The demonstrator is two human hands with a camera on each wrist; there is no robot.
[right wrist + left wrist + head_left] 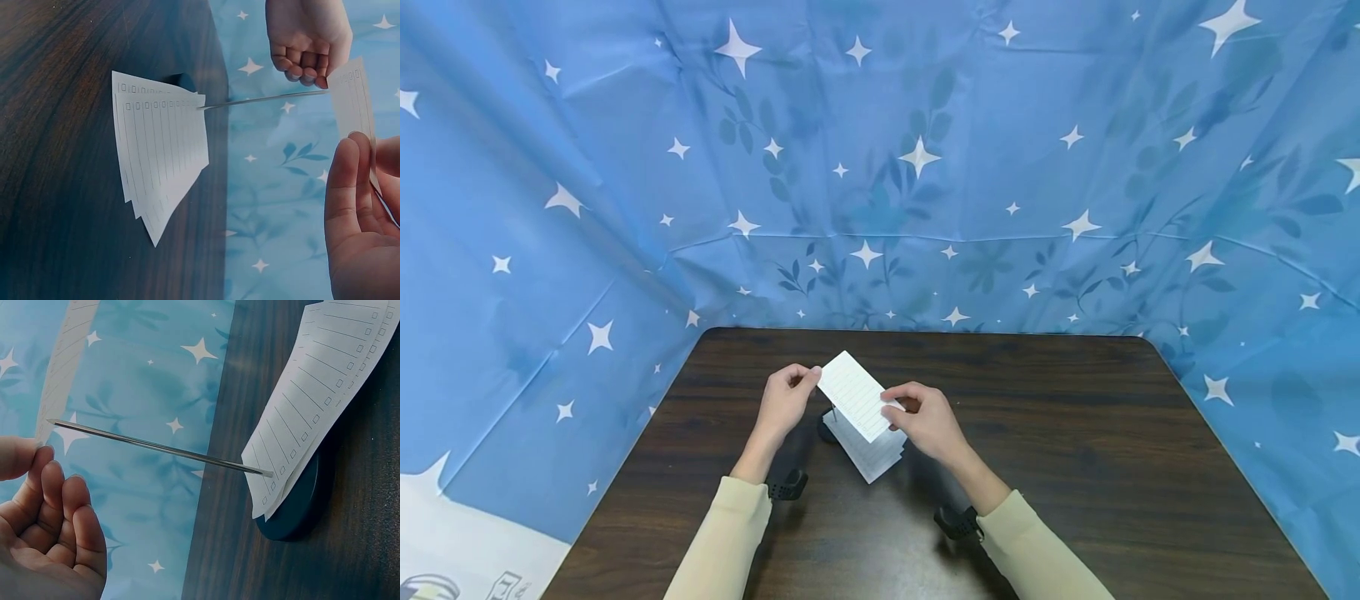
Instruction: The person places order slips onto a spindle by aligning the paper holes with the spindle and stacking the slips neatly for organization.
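A lined white paper sheet with small checkboxes is held up between both hands. My left hand pinches one end of it between thumb and index finger. At the opposite end, my right hand grips the sheet between thumb and fingers. Below it, several similar sheets are pierced on the thin metal rod of a paper spike, fanned out near its round black base. The rod's pointed tip is at the raised sheet, near my left fingertips; I cannot tell whether it goes through the paper.
The spike stands on a dark wood-grain table. Blue cloth with white stars hangs behind and beside the table. A white printed surface shows at the lower left. Black bands with devices sit on both wrists.
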